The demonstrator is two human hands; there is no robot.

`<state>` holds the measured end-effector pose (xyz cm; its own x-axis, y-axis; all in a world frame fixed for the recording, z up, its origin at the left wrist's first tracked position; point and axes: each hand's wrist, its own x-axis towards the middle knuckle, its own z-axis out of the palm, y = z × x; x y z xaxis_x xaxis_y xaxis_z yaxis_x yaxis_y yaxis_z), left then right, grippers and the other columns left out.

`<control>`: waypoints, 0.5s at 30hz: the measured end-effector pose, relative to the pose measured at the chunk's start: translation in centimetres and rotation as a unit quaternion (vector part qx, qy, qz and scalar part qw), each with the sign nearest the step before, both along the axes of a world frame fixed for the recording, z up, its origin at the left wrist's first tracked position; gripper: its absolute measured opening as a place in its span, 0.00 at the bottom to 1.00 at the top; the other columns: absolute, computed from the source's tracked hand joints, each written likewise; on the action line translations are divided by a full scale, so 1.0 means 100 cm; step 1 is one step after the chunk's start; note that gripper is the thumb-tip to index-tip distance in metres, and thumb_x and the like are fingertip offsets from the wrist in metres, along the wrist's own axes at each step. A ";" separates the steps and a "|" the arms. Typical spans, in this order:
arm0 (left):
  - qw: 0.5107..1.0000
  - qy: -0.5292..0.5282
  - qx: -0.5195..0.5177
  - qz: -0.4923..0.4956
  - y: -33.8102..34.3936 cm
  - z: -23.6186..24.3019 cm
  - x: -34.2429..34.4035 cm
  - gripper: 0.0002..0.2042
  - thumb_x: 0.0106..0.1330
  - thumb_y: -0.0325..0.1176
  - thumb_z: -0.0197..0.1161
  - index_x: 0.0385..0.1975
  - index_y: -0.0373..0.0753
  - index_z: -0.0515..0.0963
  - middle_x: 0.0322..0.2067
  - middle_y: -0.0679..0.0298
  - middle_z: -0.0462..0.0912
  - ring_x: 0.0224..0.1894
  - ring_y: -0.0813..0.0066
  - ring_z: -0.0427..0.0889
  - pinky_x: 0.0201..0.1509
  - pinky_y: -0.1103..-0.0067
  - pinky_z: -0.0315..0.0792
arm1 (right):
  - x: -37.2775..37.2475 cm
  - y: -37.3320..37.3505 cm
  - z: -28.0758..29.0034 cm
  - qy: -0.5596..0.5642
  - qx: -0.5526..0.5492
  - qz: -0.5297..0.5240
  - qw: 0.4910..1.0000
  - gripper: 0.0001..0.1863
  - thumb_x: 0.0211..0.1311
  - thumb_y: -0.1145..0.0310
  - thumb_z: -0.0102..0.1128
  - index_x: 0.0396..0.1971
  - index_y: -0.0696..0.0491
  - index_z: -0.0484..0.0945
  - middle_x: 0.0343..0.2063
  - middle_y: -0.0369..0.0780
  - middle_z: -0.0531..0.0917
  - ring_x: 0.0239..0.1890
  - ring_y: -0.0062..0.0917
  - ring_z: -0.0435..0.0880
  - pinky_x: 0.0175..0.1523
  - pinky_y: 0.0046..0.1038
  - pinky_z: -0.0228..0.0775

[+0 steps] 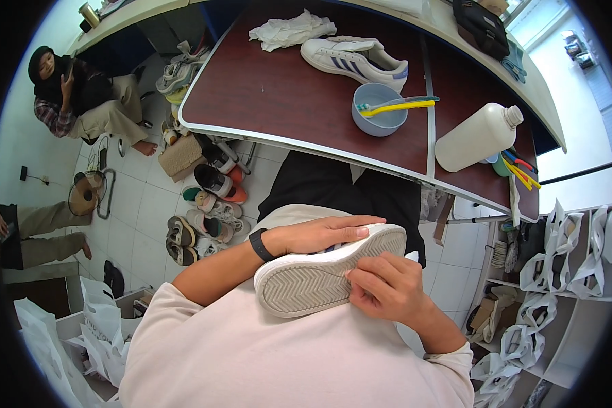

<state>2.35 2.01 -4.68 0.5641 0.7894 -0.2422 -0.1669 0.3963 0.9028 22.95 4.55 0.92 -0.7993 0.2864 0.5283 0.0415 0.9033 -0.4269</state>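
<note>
Below the dark red table [272, 95], a white sneaker [330, 272] lies sole-up, held against the person's chest: left hand [319, 234] wrapped over its upper, right hand [387, 285] pinching the sole's edge.

A white plastic bottle [477, 138] lies on my table's right side; white bags [581, 262] crowd the shelves at my right.

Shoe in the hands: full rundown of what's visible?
The white sneaker is held sole-up over the person's lap, lying roughly level with its heel end at lower left. Its pale rubber-looking outsole shows a herringbone tread that looks clean; a sliver of dark stripes shows at the upper edge. The left hand lies along the far side, and the right hand presses fingertips on the sole near the middle.
</note>
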 end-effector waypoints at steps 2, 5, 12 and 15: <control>1.000 -0.008 -0.003 0.004 0.001 -0.003 0.000 0.29 0.79 0.51 0.45 0.73 0.42 0.59 0.71 0.55 0.62 0.73 0.61 0.61 0.75 0.69 0.56 | -0.002 0.004 -0.002 0.003 -0.008 -0.027 1.000 0.13 0.37 0.76 0.68 0.30 0.52 0.81 0.29 0.35 0.82 0.23 0.23 0.79 0.26 0.23 0.73; 1.000 -0.002 0.000 0.001 0.002 -0.001 -0.001 0.29 0.78 0.52 0.45 0.73 0.42 0.59 0.71 0.54 0.62 0.73 0.61 0.61 0.75 0.69 0.57 | 0.000 0.000 0.001 -0.007 -0.008 -0.014 1.000 0.13 0.37 0.76 0.68 0.29 0.52 0.81 0.29 0.35 0.82 0.22 0.23 0.79 0.26 0.24 0.73; 0.999 -0.044 -0.011 0.014 0.003 -0.007 -0.001 0.31 0.78 0.53 0.45 0.74 0.41 0.59 0.71 0.53 0.62 0.74 0.60 0.60 0.75 0.68 0.56 | -0.004 0.005 0.001 0.007 -0.024 -0.015 1.000 0.14 0.36 0.78 0.69 0.29 0.52 0.82 0.28 0.35 0.82 0.23 0.24 0.80 0.26 0.24 0.74; 1.000 -0.019 0.010 0.000 0.003 0.001 -0.001 0.32 0.77 0.55 0.46 0.74 0.41 0.58 0.71 0.53 0.61 0.74 0.59 0.59 0.75 0.66 0.56 | 0.000 0.014 -0.001 0.051 -0.064 -0.062 0.995 0.15 0.35 0.79 0.69 0.29 0.51 0.82 0.27 0.35 0.82 0.23 0.24 0.80 0.25 0.24 0.73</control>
